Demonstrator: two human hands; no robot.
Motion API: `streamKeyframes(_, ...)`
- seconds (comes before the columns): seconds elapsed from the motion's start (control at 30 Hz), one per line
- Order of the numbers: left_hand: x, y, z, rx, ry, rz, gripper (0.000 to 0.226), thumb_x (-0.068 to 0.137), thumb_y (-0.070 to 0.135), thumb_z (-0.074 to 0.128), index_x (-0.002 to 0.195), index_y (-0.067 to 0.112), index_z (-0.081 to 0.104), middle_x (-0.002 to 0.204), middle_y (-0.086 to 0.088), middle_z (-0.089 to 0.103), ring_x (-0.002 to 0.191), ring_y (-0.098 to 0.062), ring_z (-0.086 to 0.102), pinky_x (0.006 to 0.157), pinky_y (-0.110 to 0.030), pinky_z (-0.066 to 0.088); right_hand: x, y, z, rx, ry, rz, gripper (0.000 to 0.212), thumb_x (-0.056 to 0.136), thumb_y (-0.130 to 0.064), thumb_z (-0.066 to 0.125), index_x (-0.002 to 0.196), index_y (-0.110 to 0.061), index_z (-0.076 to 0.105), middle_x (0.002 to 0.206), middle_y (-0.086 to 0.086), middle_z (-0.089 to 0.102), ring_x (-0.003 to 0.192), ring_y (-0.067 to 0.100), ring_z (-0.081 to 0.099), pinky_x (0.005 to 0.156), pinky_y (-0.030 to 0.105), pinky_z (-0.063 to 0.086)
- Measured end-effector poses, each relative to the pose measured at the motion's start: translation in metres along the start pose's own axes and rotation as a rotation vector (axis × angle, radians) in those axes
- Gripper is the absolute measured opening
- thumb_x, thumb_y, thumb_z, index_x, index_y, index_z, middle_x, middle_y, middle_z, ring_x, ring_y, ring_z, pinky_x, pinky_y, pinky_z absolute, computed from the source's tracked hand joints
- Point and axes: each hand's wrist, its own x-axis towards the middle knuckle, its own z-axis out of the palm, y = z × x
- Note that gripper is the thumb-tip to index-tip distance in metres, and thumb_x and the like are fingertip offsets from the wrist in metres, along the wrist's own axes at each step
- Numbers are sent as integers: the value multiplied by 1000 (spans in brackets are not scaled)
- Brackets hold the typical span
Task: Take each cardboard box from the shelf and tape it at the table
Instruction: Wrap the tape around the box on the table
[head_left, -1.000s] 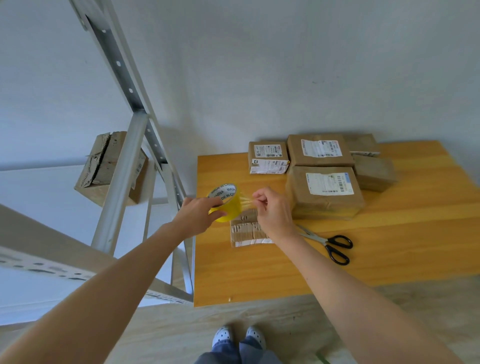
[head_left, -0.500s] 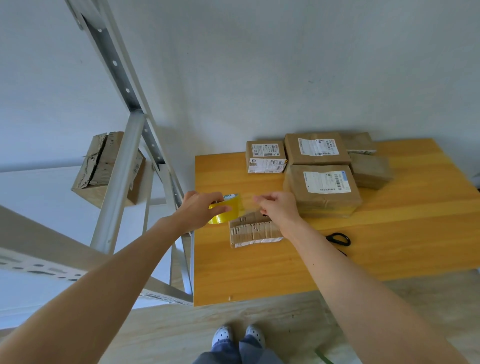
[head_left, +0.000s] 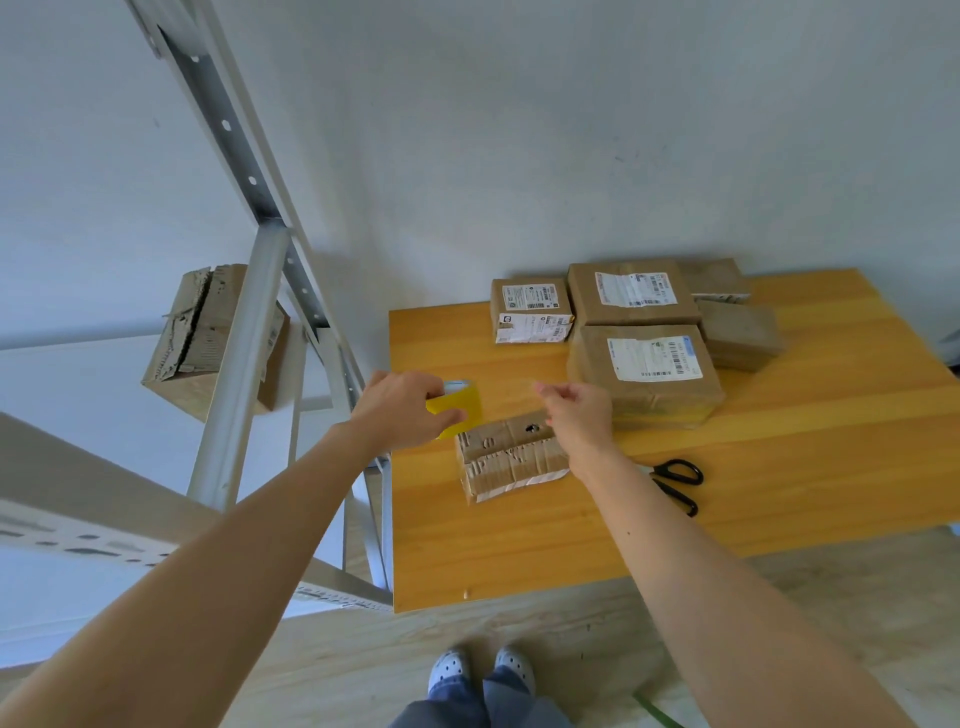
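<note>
Small box (head_left: 511, 457), on table (head_left: 519, 551) beneath both hands. Left hand (head_left: 400, 413) gripped tape roll (head_left: 460, 405); right hand (head_left: 579, 418) pinched its loose end, seemingly to span the seam. 1 torn box (head_left: 205, 338) sat on shelf (head_left: 241, 358).

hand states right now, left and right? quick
Left hand: grips the yellow roll of packing tape.
Right hand: pinches what looks like the clear tape strip running from that roll.

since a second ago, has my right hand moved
Yes. The right hand has shifted right, away from the tape roll and closer to the large labelled box lying on the table.
</note>
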Motion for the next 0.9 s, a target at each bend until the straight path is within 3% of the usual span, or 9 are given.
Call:
streamKeyframes(0.1,-1,-1,-8,108,9,-97,55,87,69,41,60,22,38,59,5,45,63,-14,46,87,-33,39,3,0,-11,-16,-1,-17,12,91,-27,66,82,-20,64,91,-4,65,98,18,62,98,41,50)
streamKeyframes(0.17,-3,3,-9,29,-14,-141,58,84,71,46,60,18,41,58,3,43,59,-13,43,65,-29,41,3,2,-18,-11,5,4,12,91,-27,67,82,-21,65,89,-4,65,98,17,61,100,43,49)
streamKeyframes(0.23,-5,9,-10,-46,8,-147,60,81,71,51,59,16,41,57,2,40,55,-12,40,52,-25,34,5,3,-22,1,14,27,12,90,-26,69,81,-20,65,85,-4,63,96,18,59,101,45,48)
streamKeyframes(0.43,-20,14,0,-230,-5,-43,60,79,64,61,54,17,34,50,2,27,48,-13,29,51,-30,27,2,8,-34,-7,-22,60,10,90,-22,68,81,-18,64,88,-1,63,102,21,59,102,43,46)
streamKeyframes(0.6,-33,9,8,-441,-81,0,55,89,35,65,50,16,30,49,2,24,45,-11,25,51,-29,23,1,17,-46,14,-33,78,12,93,-22,66,82,-17,64,86,-3,61,89,13,56,89,33,44)
streamKeyframes(0.67,-36,11,12,-326,-33,-37,55,89,42,62,52,16,30,50,1,25,47,-14,28,51,-29,24,1,23,-52,1,-44,79,12,93,-23,65,83,-16,65,84,-4,61,81,7,54,84,31,41)
streamKeyframes(0.8,-39,21,12,69,6,-144,57,85,67,50,61,17,38,56,6,39,57,-13,44,56,-26,35,6,36,-63,-9,2,89,15,93,-26,65,94,-12,69,87,-4,63,82,5,54,84,31,41)
streamKeyframes(0.9,-38,26,16,104,-23,-162,57,81,75,47,65,21,39,59,8,42,64,-14,50,58,-26,39,12,44,-70,-23,14,91,16,93,-27,66,94,-12,70,86,-3,64,82,6,56,82,30,40)
